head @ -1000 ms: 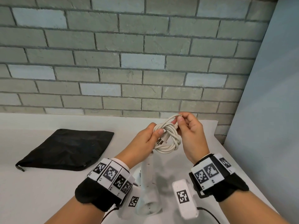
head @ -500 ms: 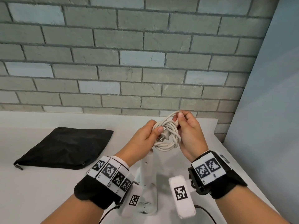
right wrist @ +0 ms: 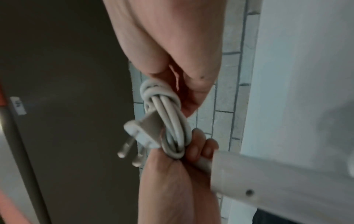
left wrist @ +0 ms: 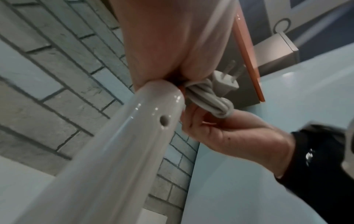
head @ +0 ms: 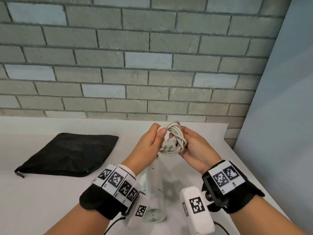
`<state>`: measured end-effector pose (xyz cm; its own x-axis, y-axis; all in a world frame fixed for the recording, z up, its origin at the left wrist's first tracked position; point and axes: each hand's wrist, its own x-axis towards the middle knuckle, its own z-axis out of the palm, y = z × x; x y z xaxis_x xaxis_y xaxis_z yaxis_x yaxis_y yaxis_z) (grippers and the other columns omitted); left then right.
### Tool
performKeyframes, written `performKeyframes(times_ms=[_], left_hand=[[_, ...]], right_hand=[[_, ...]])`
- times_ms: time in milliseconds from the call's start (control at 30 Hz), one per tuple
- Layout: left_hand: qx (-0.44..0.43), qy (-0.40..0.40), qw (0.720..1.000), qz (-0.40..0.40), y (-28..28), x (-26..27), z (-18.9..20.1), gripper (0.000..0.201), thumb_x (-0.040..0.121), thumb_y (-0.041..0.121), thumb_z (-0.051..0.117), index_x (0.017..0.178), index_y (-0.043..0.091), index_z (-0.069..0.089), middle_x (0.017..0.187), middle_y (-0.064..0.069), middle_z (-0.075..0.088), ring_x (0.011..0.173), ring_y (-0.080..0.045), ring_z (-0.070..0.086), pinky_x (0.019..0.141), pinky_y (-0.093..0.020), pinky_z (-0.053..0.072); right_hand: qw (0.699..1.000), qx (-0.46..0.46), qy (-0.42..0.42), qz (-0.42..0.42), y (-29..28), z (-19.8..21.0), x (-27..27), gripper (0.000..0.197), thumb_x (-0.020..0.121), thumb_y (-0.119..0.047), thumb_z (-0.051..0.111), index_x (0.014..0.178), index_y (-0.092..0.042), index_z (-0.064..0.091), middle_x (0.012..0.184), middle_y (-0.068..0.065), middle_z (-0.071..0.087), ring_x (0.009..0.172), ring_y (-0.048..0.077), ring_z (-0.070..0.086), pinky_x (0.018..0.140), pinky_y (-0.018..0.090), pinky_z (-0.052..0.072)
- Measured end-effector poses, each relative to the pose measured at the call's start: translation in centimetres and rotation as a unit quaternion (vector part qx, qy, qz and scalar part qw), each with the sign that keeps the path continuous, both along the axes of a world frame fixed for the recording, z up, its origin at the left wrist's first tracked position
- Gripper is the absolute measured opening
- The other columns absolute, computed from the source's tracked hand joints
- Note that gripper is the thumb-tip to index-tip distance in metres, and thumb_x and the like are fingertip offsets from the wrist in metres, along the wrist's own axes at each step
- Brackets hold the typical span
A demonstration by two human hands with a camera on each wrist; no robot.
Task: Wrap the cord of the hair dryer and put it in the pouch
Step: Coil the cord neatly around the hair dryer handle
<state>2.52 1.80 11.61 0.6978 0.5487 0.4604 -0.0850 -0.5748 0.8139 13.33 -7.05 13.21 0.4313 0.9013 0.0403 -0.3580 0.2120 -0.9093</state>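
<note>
A white coiled cord (head: 176, 141) is held above the table between both hands. My left hand (head: 152, 141) grips the coil's left side, thumb on top. My right hand (head: 191, 146) cups its right side, fingers behind the loops. The two-pin plug (head: 167, 147) sticks out toward me from the coil's middle; the plug (right wrist: 141, 131) shows clearly in the right wrist view. The white hair dryer (head: 154, 192) hangs below the hands, handle up, its handle (left wrist: 114, 151) filling the left wrist view. The black pouch (head: 71, 155) lies flat on the table to the left.
The white table (head: 42, 200) runs to a grey brick wall (head: 135, 65) at the back. A pale blue panel (head: 279, 116) stands along the right side, close to the table's right edge.
My right hand has shifted from pinching the top of the coil to cupping its right side. The coil turned a little, and the plug now points toward me.
</note>
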Motion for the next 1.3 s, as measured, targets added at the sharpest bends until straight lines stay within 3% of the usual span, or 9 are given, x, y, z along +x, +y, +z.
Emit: performKeyframes(times_ms=[133, 267, 433, 567, 667, 767, 1067, 1200, 1300], left_hand=[[0.070, 0.010, 0.995, 0.077, 0.2, 0.2, 0.0, 0.025, 0.096, 0.029, 0.036, 0.074, 0.019, 0.035, 0.059, 0.007, 0.042, 0.048, 0.000, 0.043, 0.046, -0.014, 0.034], [0.061, -0.014, 0.994, 0.093, -0.1, 0.3, -0.2, 0.029, 0.095, 0.026, 0.040, 0.067, 0.025, 0.031, 0.058, 0.007, 0.042, 0.047, 0.000, 0.045, 0.045, -0.013, 0.033], [0.045, -0.017, 0.990, 0.135, 0.8, -0.1, -0.2, 0.030, 0.095, 0.030, 0.040, 0.067, 0.019, 0.034, 0.061, 0.001, 0.044, 0.053, -0.011, 0.039, 0.049, -0.019, 0.032], [-0.062, -0.019, 0.985, 0.161, 2.0, -0.4, 0.2, 0.033, 0.094, 0.037, 0.039, 0.070, 0.016, 0.043, 0.070, -0.007, 0.051, 0.061, -0.019, 0.045, 0.061, -0.036, 0.040], [-0.137, -0.015, 0.979, 0.149, 2.4, -0.8, 0.5, 0.034, 0.094, 0.039, 0.041, 0.068, 0.016, 0.043, 0.062, -0.001, 0.046, 0.053, -0.015, 0.042, 0.054, -0.028, 0.038], [-0.184, -0.011, 0.977, 0.104, 2.2, -1.3, 0.5, 0.034, 0.094, 0.038, 0.040, 0.072, 0.013, 0.044, 0.062, 0.000, 0.043, 0.050, -0.013, 0.040, 0.044, -0.019, 0.036], [-0.262, 0.025, 0.962, -0.077, 2.7, -3.6, 1.6, 0.029, 0.095, 0.023, 0.040, 0.072, 0.009, 0.050, 0.064, -0.009, 0.050, 0.049, -0.014, 0.053, 0.055, -0.022, 0.048], [-0.264, 0.015, 0.962, -0.072, 2.4, -3.8, 1.8, 0.024, 0.095, 0.022, 0.040, 0.079, 0.009, 0.050, 0.067, -0.006, 0.050, 0.050, -0.014, 0.054, 0.056, -0.023, 0.051], [-0.246, 0.025, 0.967, -0.058, 2.2, -3.6, 2.2, 0.025, 0.096, 0.025, 0.038, 0.082, 0.010, 0.052, 0.068, -0.003, 0.051, 0.049, -0.014, 0.055, 0.055, -0.023, 0.051]], right_hand=[[0.993, -0.017, -0.090, 0.068, -0.6, 0.5, -0.6, 0.030, 0.087, -0.037, 0.049, 0.107, -0.016, 0.054, 0.069, -0.002, 0.053, 0.063, 0.012, 0.053, 0.069, 0.032, 0.047], [0.980, -0.080, -0.184, 0.005, -0.7, 0.1, -1.2, 0.054, 0.078, 0.003, 0.063, 0.123, -0.016, 0.042, 0.081, 0.004, 0.052, 0.077, 0.022, 0.061, 0.077, 0.043, 0.055], [0.943, -0.131, -0.305, -0.015, -1.6, 0.9, -1.0, 0.066, 0.081, 0.002, 0.061, 0.136, -0.019, 0.031, 0.105, 0.015, 0.051, 0.064, 0.028, 0.066, 0.059, 0.033, 0.058], [0.828, -0.097, -0.542, -0.102, -2.7, 1.1, -1.0, 0.046, 0.082, -0.005, 0.061, 0.125, -0.017, 0.049, 0.088, 0.004, 0.057, 0.070, 0.024, 0.066, 0.069, 0.037, 0.056], [0.705, -0.056, -0.689, -0.157, -3.4, 0.3, -1.4, 0.034, 0.080, -0.005, 0.061, 0.113, -0.015, 0.058, 0.092, 0.003, 0.061, 0.076, 0.023, 0.060, 0.070, 0.036, 0.049], [0.652, -0.048, -0.736, -0.175, -3.5, -1.1, -1.4, 0.032, 0.079, -0.004, 0.059, 0.108, -0.018, 0.058, 0.091, 0.001, 0.059, 0.068, 0.025, 0.058, 0.058, 0.035, 0.045], [0.675, 0.009, -0.696, -0.245, -2.5, -2.7, 0.7, 0.017, 0.086, -0.015, 0.055, 0.103, -0.019, 0.056, 0.085, -0.006, 0.057, 0.069, 0.010, 0.049, 0.057, 0.021, 0.042], [0.806, 0.025, -0.569, -0.160, -2.8, -2.6, 0.3, 0.013, 0.083, -0.022, 0.063, 0.096, -0.022, 0.060, 0.073, -0.014, 0.056, 0.069, 0.003, 0.051, 0.061, 0.012, 0.038], [0.916, 0.036, -0.399, 0.010, -3.3, -2.3, 0.3, 0.036, 0.073, -0.018, 0.069, 0.107, -0.020, 0.056, 0.097, -0.002, 0.063, 0.091, 0.004, 0.058, 0.076, 0.017, 0.048]])
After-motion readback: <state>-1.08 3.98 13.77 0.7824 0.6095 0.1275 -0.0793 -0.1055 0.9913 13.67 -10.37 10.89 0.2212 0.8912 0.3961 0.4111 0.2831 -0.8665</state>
